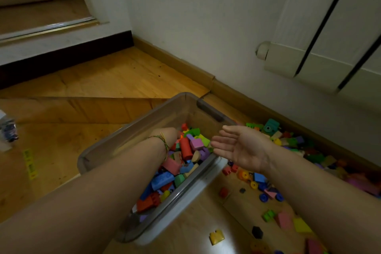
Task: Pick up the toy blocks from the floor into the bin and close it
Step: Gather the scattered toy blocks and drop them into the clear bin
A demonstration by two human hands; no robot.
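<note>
A clear plastic bin [115, 136] stands on the wooden floor, partly filled with coloured toy blocks [186, 153]. My left hand [168, 135] reaches down into the bin among the blocks, and its fingers are hidden behind the wrist. My right hand [237, 146] hovers over the bin's right rim, palm up, fingers straight, holding nothing. More blocks [309, 150] lie piled on the floor along the wall to the right. A yellow block [216, 237] and a black block [257, 232] lie loose in front. A white flat piece [198, 194] shows under the bin's right side.
A white radiator [309, 57] hangs on the right wall above the block pile. A raised step with a metal threshold [51, 27] is at the far left. A yellow strip [29, 163] and a blurred object [8, 132] lie at the left edge.
</note>
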